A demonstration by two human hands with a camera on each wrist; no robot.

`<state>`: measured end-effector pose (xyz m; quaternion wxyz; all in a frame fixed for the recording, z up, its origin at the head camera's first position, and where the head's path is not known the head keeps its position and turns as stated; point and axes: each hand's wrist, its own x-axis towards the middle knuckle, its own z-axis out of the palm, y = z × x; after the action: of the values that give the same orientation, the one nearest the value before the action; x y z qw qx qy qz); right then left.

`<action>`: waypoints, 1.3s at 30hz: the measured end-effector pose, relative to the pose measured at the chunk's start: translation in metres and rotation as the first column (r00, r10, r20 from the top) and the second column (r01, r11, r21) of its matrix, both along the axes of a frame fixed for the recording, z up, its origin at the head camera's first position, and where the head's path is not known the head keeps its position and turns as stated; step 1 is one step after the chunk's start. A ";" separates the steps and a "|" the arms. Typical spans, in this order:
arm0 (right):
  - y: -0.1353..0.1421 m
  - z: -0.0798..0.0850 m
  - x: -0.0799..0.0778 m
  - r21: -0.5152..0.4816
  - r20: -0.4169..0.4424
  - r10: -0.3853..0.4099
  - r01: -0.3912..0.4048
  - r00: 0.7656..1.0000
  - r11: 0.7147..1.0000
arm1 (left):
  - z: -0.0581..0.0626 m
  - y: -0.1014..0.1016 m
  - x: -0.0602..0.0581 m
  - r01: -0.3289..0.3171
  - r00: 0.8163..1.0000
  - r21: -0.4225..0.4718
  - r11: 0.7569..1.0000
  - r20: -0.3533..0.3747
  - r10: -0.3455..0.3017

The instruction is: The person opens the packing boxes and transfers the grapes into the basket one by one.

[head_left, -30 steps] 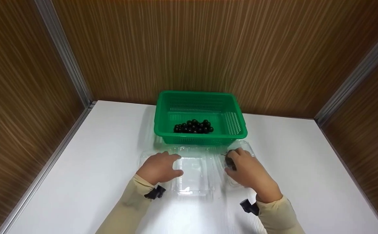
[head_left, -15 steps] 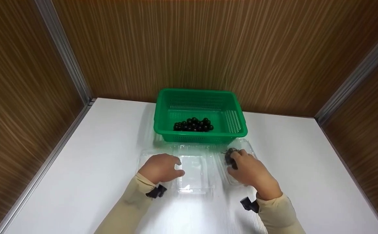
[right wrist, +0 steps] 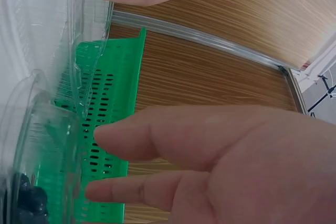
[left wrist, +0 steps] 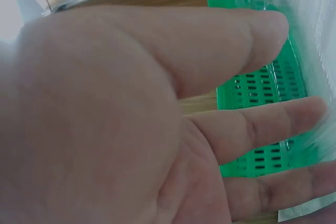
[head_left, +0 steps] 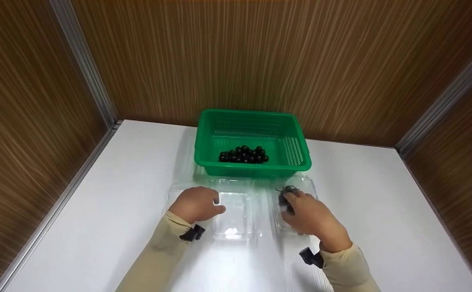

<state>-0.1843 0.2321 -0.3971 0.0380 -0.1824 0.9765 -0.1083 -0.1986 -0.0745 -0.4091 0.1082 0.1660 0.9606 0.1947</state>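
In the head view my left hand (head_left: 195, 205) is over the left part of a clear plastic clamshell container (head_left: 233, 215). Its thumb and fingers stand apart, nearly straight in the left wrist view, fingertips close to the plastic; contact is unclear. To the right, a clear plastic tray (head_left: 308, 185) holds a bunch of dark grapes (head_left: 285, 197) with thin stems. My right hand (head_left: 311, 213) is over that tray, fingertips at the bunch. The right wrist view shows its fingers extended around no object, the dark grapes (right wrist: 32, 200) lying inside the clear plastic.
Behind the containers stands a green slotted basket (head_left: 252, 166) with another bunch of dark grapes (head_left: 244, 155). Wood-grain panels (head_left: 252, 52) enclose the white table (head_left: 361, 182) at the back and both sides. Each wrist wears a small black camera.
My left hand and the clear clamshell have shifted slightly left. My right hand's fingers have drawn back a little, leaving more of the bunch in the tray visible.
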 end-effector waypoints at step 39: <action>-0.025 -0.015 0.008 -0.071 0.006 0.306 -0.305 0.952 0.950 | 0.000 -0.040 -0.018 -0.270 0.961 -0.077 0.960 0.044 0.273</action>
<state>-0.1766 0.2068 -0.4125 0.0560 -0.3314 0.9319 -0.1364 -0.2163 -0.1149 -0.4088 0.1120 0.0234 0.9773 0.1781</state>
